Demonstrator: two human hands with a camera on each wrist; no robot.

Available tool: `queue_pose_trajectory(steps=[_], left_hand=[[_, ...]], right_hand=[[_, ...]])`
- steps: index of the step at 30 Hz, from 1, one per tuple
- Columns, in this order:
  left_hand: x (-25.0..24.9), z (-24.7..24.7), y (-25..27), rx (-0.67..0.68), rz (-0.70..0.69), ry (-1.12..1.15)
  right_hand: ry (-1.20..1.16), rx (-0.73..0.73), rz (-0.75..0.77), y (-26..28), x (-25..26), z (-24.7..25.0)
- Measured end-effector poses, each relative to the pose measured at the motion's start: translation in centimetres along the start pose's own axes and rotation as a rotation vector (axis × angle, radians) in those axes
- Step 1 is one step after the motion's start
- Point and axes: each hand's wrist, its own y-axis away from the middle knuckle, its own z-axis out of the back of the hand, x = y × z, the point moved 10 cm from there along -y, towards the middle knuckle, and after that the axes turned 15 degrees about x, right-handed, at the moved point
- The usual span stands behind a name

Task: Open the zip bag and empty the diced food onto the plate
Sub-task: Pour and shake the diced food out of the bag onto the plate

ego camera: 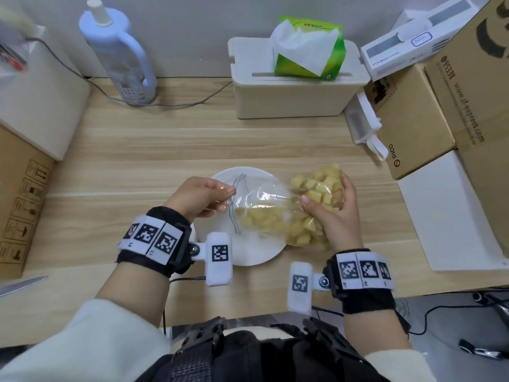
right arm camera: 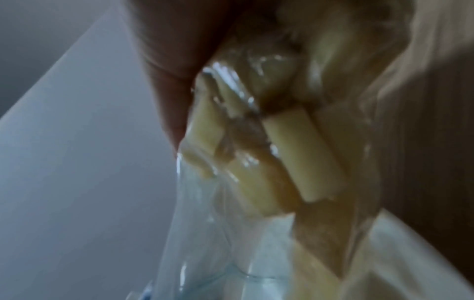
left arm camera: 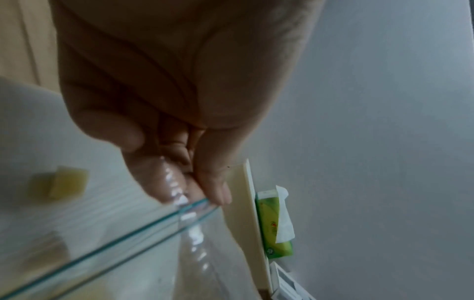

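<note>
- Right now your left hand (ego camera: 199,198) pinches the blue-lined mouth of the clear, floppy plastic zip bag (ego camera: 264,208) over the round white plate (ego camera: 249,256).
- Your right hand (ego camera: 334,213) cups the heavy end, fingers curled round the pale yellow diced food (ego camera: 319,188).
- Film looks slippery: hold the bottom corners to tip.
</note>
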Motion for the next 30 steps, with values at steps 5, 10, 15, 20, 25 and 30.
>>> queue_pose_trajectory(steps=[5, 10, 15, 20, 25, 30], left_hand=[[0.2, 0.8, -0.3, -0.011, 0.008, 0.056], [1.0, 0.4, -0.5, 0.021, 0.032, 0.098], [0.5, 0.3, 0.0, 0.038, -0.004, 0.098], [0.5, -0.3, 0.1, 0.075, 0.002, 0.144], [0.5, -0.7, -0.2, 0.103, 0.015, 0.22], [0.9, -1.9, -0.3, 0.158, 0.044, 0.284]], right_hand=[[-0.016, 0.015, -0.008, -0.2, 0.0, -1.1], [0.016, -0.022, -0.028, -0.1, 0.1, -1.3], [0.04, -0.021, -0.004, 0.1, 1.3, -1.0], [0.03, -0.039, 0.006, 0.0, 1.8, 0.0], [0.009, -0.064, -0.02, 0.0, 1.1, 0.5], [0.041, -0.047, -0.012, 0.1, 1.4, 0.3]])
